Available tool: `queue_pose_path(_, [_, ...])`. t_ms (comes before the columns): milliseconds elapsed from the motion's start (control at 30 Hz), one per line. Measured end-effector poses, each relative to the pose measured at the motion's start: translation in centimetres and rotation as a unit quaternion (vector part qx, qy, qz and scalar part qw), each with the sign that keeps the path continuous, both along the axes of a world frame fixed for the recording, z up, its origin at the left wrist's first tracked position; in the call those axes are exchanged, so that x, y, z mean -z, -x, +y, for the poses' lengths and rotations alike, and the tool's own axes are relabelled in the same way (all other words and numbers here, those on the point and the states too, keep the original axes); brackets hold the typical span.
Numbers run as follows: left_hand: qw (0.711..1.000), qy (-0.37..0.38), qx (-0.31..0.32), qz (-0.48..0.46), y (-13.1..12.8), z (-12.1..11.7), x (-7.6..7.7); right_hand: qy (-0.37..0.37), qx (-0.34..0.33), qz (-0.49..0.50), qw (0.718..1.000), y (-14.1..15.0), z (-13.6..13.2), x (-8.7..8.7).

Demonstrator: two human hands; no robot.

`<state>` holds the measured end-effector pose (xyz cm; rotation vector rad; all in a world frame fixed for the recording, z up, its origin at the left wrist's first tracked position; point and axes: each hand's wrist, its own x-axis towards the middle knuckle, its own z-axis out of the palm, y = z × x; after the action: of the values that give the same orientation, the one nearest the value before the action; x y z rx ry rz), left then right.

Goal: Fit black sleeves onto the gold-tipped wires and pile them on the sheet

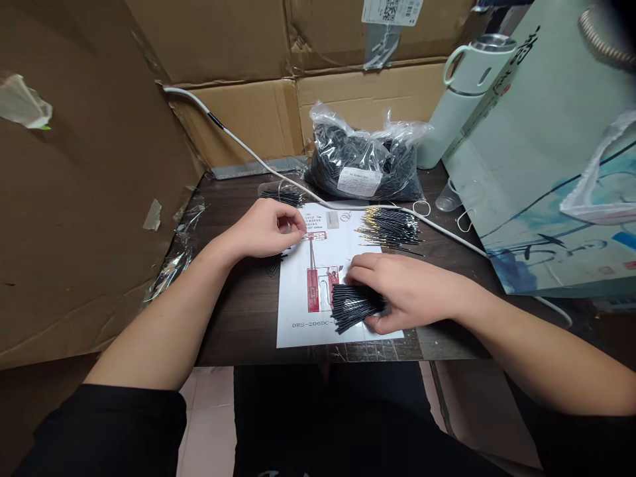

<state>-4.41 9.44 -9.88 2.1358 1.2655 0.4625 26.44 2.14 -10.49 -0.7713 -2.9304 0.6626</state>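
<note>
My right hand [397, 291] grips a thick bundle of thin black wire pieces [352, 308] that rests on a white printed sheet [308, 311] with red diagrams. My left hand [268, 228] lies at the sheet's upper left corner, fingers curled and pinched together; whether it holds anything cannot be made out. A loose pile of black wire pieces with bright tips [390, 228] lies just beyond the sheet on the right. A smaller heap of the same pieces [283, 196] sits behind my left hand.
A clear plastic bag full of black wire pieces [362, 162] stands at the back of the dark table [238, 318]. A white cable [248, 152] crosses the table. Cardboard boxes [89, 185] wall the left and back. A pale thermos [464, 93] and a paper bag [551, 172] stand right.
</note>
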Motion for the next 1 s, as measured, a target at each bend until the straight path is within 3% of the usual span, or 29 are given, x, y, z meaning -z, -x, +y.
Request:
queue_pose_path(300, [0.999,-0.03,-0.011,0.007,-0.5,-0.5,-0.1,-0.049,-0.017,-0.029,0.998,0.5,-0.5,0.2])
queue_pose_path(500, [0.973,-0.181,-0.143,0.03,0.3,0.3,0.0,-0.143,0.006,-0.045,0.989,1.2,-1.8,1.2])
queue_pose_path(633, [0.947,-0.253,-0.192,0.037,1.1,1.0,0.6,-0.179,0.021,-0.077,0.981,1.7,-2.3,1.5])
queue_pose_path(900, [0.927,-0.292,-0.228,0.06,3.1,2.3,1.5,-0.246,0.034,-0.112,0.962,2.6,-2.7,2.3])
queue_pose_path(1000, [0.931,-0.287,-0.212,0.073,3.6,2.6,1.5,-0.267,0.035,-0.118,0.956,2.8,-2.9,2.6])
